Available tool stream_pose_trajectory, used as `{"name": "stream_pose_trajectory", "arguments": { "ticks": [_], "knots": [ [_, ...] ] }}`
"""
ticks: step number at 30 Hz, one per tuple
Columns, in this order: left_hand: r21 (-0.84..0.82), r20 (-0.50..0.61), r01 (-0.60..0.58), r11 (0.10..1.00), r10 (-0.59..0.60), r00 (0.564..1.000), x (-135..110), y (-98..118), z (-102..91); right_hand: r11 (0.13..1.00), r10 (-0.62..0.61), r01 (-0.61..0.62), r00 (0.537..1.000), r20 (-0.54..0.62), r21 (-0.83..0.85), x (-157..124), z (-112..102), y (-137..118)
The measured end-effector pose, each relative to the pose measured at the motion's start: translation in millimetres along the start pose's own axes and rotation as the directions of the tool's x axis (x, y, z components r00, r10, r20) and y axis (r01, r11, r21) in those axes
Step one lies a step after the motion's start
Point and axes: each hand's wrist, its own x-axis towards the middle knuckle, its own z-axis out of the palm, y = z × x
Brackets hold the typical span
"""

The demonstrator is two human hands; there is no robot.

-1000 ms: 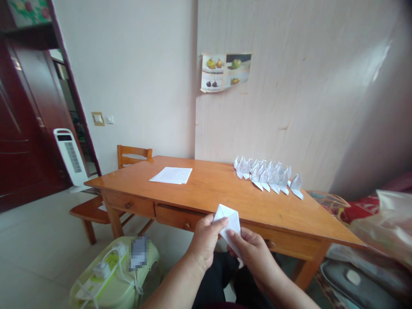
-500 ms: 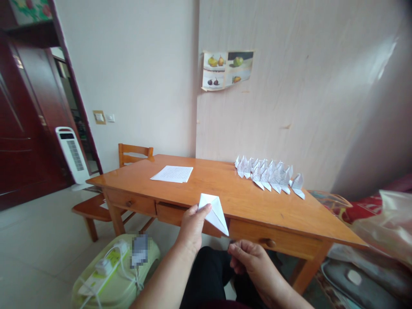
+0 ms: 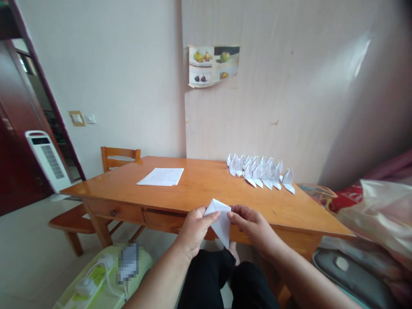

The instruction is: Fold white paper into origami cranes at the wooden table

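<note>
Table (image 3: 199, 193) in front of me, w/ a row of paper shapes (image 3: 257, 171) at its far right and a flat sheet (image 3: 161, 176) at its far left. At the table's near edge, my left hand (image 3: 195, 229) & right hand (image 3: 252, 225) both pinch the folded paper (image 3: 221, 219) between them, its point down.

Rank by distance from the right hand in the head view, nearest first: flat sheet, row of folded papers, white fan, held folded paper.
1. folded paper, pinched by the right hand.
2. row of folded papers, far right of the table.
3. flat sheet, table's left.
4. white fan, far left, beyond the table.
</note>
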Motion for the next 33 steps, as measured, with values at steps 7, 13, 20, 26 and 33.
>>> {"name": "stream_pose_trajectory", "arguments": {
  "ticks": [7,13,20,26,33],
  "knots": [
    [0.094,0.096,-0.038,0.995,0.029,0.995,19,9,8.1,0.991,-0.053,0.070,0.988,0.148,-0.112,32,-17,-6],
    [0.100,0.122,0.022,0.995,-0.034,0.992,35,16,6.2,0.987,-0.045,0.066,0.989,0.137,-0.148,46,-29,-13],
    [0.131,0.203,-0.022,0.991,-0.005,0.979,57,24,10.2,0.977,-0.014,0.052,0.983,0.181,-0.205,63,-44,-16],
    [0.289,0.171,-0.089,0.953,0.040,0.985,76,33,12.8,0.930,-0.077,0.158,0.967,0.243,-0.332,79,-53,-27],
    [0.705,0.247,-0.407,0.580,0.338,0.908,95,33,10.2,0.739,-0.355,0.375,0.923,0.150,-0.560,88,-52,-18]
  ]
}}
